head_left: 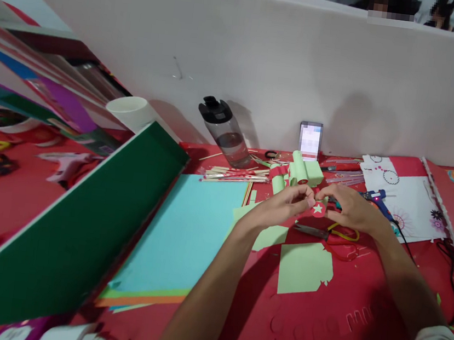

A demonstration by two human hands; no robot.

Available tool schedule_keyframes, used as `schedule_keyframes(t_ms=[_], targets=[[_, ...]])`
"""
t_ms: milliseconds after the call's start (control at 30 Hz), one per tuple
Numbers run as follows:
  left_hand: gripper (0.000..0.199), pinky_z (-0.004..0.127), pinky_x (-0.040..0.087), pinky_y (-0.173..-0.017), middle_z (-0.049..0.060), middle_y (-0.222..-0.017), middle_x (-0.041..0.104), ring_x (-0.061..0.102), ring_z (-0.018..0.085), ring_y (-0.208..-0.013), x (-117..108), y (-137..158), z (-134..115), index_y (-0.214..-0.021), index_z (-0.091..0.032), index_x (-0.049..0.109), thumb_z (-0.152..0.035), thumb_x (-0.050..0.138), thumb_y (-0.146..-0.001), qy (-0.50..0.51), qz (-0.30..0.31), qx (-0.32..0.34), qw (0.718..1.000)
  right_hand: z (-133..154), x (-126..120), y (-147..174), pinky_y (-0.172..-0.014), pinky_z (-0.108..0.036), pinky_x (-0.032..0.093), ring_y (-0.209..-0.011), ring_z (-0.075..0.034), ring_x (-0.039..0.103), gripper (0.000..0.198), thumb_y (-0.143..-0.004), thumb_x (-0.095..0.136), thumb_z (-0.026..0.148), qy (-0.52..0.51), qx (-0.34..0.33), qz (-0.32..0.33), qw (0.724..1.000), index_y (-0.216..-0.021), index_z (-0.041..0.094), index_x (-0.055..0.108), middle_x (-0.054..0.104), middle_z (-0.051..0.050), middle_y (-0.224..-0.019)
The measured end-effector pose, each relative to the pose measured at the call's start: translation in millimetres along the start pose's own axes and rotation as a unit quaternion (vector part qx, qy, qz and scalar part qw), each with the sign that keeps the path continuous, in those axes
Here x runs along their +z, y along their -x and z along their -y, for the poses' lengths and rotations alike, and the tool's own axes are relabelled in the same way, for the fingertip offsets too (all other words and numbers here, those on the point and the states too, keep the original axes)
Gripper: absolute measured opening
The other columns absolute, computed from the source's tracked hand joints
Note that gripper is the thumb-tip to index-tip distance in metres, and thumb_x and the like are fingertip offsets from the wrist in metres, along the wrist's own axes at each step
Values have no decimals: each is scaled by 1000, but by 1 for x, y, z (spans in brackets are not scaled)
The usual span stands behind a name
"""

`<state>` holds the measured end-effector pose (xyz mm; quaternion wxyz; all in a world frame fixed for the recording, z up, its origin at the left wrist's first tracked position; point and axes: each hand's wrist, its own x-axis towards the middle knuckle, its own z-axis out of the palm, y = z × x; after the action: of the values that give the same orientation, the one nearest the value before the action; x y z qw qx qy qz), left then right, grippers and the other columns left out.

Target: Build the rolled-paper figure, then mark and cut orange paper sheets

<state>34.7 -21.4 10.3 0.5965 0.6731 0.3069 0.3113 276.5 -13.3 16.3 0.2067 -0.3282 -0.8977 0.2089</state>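
Both my hands meet over the red table around a small red paper disc [318,209] with a pale star on it. My left hand [282,207] pinches its left edge with thumb and fingertips. On the other side my right hand [350,208] has its fingers closed at the disc's edge. Just behind the hands stand pale green paper rolls and a block [312,173], one roll with a red band. Scissors [326,235] with red and yellow handles lie just below my right hand. Nearer me is a cut sheet of pale green paper [305,269].
Blue paper [178,230] lies on a stack left of my arms, beside a tilted green board [66,227]. A water bottle [230,140], wooden sticks [234,174] and a propped phone [310,140] line the white partition. A blue glue gun [382,203] and its cord lie right.
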Motion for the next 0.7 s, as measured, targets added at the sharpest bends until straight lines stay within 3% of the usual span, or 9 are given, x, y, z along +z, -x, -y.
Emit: schedule_keyframes(t_ms=[267,467,700], targets=[[29,30,40,-56,-1,-70,48,44,12,-60,3,-3,1,-83,-23,52,-43,62,-101,24,-20,10,999,-1,1,0,-90,-44,57,-101,-26,70,31,-89,66,17,-28,10,-10,1000,-117,28,59,73,-5,-115],[29,27,36,-55,-3,-70,45,41,11,-58,5,-9,9,-87,-23,52,-44,69,-96,92,-101,2,991,0,1,-2,-88,-45,58,-99,-26,71,29,-93,72,28,-56,28,-53,997,-118,27,58,73,-6,-115],[34,28,37,-56,0,-72,54,45,12,-61,1,-6,9,-85,-21,60,-51,65,-99,4,-82,7,997,1,-3,-2,-92,-50,57,-103,-28,70,26,-95,71,33,-41,42,-74,995,-117,28,58,72,-7,-117]])
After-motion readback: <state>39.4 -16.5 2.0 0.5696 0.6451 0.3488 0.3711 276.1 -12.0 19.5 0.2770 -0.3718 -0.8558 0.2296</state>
